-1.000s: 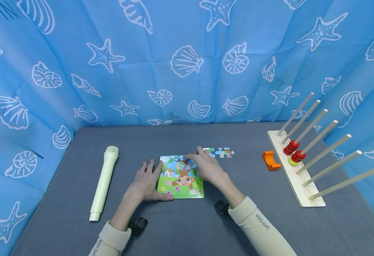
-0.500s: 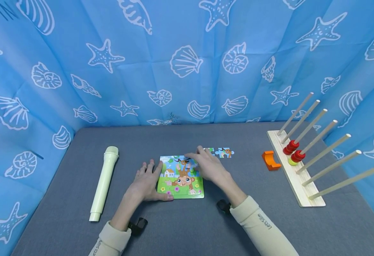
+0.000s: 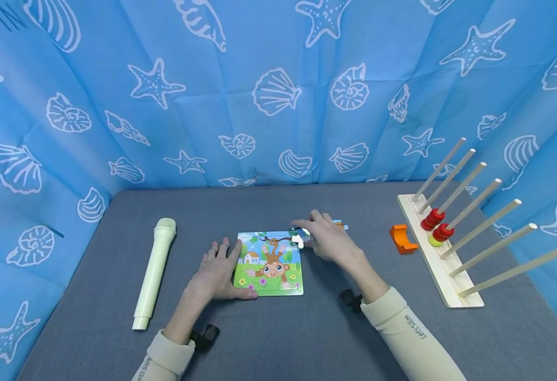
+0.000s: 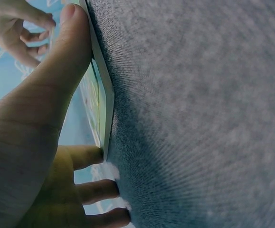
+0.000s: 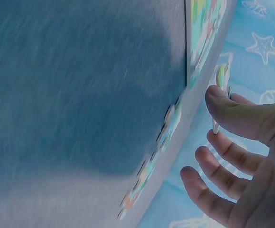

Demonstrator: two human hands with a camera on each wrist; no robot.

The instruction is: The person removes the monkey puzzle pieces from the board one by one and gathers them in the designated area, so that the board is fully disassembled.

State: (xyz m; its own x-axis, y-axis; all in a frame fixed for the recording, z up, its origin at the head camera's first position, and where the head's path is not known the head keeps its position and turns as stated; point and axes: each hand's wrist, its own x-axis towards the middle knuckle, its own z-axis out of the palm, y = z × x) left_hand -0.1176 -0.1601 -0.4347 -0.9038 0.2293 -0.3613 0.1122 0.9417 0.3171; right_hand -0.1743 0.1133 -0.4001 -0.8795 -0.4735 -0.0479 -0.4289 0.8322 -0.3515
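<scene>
A monkey jigsaw puzzle [image 3: 271, 270] lies flat in its thin board on the grey table. My left hand [image 3: 215, 272] rests at its left side with fingers spread: the thumb lies on the near edge and the index fingertip touches the far left part. Above the board's far right corner, my right hand [image 3: 328, 238] pinches a puzzle piece [image 3: 298, 239] between thumb and fingers; the right wrist view shows this piece [image 5: 221, 76] tilted on edge. Behind that hand, a loose piece [image 3: 340, 225] is partly hidden. The right wrist view shows loose pieces [image 5: 139, 183] on the table.
To the left lies a pale green toy microphone [image 3: 154, 275]. On the right stands a wooden peg rack [image 3: 442, 254] with tall pegs and a few red and yellow rings [image 3: 442, 233]. An orange arch block [image 3: 403, 239] sits beside it. A blue patterned curtain [image 3: 278, 127] hangs behind.
My right hand has moved rightward from over the board's far right corner, and the pinched piece is now visible. It now covers more of the loose pieces. The left hand stays put.
</scene>
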